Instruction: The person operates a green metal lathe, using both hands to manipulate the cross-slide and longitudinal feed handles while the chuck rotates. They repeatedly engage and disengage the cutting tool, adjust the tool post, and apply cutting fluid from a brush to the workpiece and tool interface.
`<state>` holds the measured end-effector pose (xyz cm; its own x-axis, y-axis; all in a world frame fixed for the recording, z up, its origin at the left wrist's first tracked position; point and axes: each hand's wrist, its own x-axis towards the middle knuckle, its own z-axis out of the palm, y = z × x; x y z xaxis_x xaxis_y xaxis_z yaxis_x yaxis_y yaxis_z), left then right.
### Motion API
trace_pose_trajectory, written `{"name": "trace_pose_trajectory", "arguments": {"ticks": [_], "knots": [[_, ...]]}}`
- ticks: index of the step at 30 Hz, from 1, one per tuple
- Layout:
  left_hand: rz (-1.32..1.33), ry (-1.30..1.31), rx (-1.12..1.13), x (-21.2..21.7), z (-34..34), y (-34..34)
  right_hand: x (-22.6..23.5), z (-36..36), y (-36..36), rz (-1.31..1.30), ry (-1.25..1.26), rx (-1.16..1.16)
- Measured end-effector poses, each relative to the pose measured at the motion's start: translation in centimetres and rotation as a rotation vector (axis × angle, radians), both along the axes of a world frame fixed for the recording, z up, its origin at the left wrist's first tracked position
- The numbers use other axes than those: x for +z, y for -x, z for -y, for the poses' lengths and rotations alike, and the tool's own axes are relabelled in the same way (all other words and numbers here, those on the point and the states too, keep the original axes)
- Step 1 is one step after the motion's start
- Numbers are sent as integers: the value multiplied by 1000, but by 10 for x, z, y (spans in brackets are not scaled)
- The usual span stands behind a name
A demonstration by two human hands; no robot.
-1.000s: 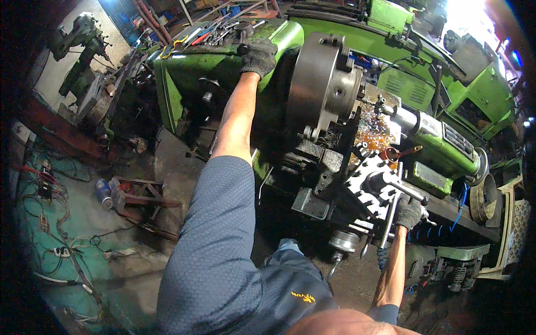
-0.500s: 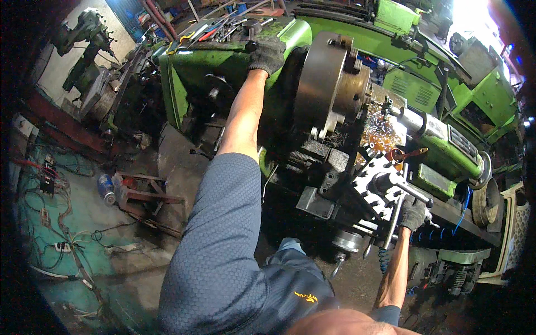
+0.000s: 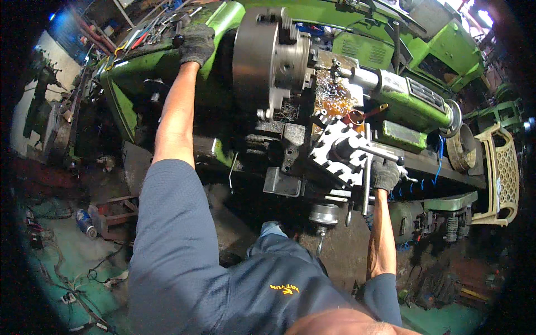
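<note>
My left hand [image 3: 198,46], in a dark knit glove, is closed at a black-knobbed lever [image 3: 178,41] on top of the green lathe headstock [image 3: 131,70]. Its fingertips are partly hidden. To its right is the large steel chuck [image 3: 254,61], with a round metal workpiece [image 3: 291,66] in its jaws, both looking smeared. My right hand [image 3: 385,174], gloved too, wraps a handle beside the square tool post [image 3: 338,151]; the grip itself is mostly covered. A long bar handle [image 3: 367,170] stands just left of that hand. A small reddish cup [image 3: 354,117] with a brush-like handle sits behind the tool post.
Brown oil and chips coat the plate [image 3: 334,95] behind the tool post. The green tailstock [image 3: 416,97] lies to the right, near a round metal ring [image 3: 461,146] and a beige plastic chair [image 3: 502,173]. Loose tools [image 3: 159,25] lie on the headstock. Cables [image 3: 67,285] trail over the floor at left.
The whole view has shifted, so the lathe now appears further left and higher. Both hands stay at the same levers. More of the chair shows at right.
</note>
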<state>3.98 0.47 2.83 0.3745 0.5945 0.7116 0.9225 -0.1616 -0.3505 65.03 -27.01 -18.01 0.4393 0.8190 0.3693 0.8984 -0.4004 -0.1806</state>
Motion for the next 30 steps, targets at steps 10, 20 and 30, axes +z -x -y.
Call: {"name": "trace_pose_trajectory", "arguments": {"ticks": [10,20,30], "knots": [[-2,43,91,-7,10,12,20,-2,26,-38,111,-55],[24,70,47,-7,1,12,14,0,19,-77,44,-3],[-29,17,18,-8,0,17,25,2,25,-74,-8,34]]}}
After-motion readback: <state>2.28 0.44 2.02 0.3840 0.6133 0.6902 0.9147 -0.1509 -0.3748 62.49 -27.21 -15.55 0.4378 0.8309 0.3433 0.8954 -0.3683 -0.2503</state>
